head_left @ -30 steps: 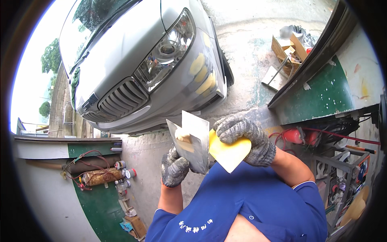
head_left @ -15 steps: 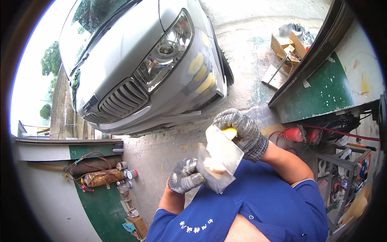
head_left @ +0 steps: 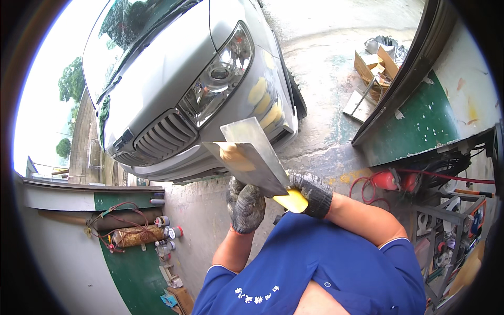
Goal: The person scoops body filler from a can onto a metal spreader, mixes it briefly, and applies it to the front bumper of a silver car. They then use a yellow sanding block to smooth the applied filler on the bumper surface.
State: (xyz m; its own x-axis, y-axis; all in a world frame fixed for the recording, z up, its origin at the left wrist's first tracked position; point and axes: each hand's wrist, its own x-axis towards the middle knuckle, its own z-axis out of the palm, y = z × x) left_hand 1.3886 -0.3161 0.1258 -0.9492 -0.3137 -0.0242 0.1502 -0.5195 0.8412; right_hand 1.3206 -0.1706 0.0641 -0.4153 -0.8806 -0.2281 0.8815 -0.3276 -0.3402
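Observation:
My right hand (head_left: 313, 193), in a grey knit glove, is closed round the yellow handle of a putty knife (head_left: 265, 176). The knife's wide metal blade slants up to the left, with a cream putty smear (head_left: 236, 157) near its far end. Behind it, partly covered, a flat metal plate (head_left: 251, 131) sticks up toward the car. My left hand (head_left: 247, 207), gloved with a dark, stained palm side, is closed just below the blade. It seems to grip the plate, though the blade hides the hold itself.
Ahead stands a silver car (head_left: 173, 79) with yellowish filler patches (head_left: 265, 107) on its bumper corner. Gas cylinders (head_left: 137, 232) with hoses lie at left. At right are a cardboard box (head_left: 383, 68), a red cylinder (head_left: 385, 180) and a metal rack (head_left: 446, 220).
Both hands have turned over, and the putty knife and plate have swung up and left toward the car. The smeared blade now lies in front of the plate, its yellow handle more exposed.

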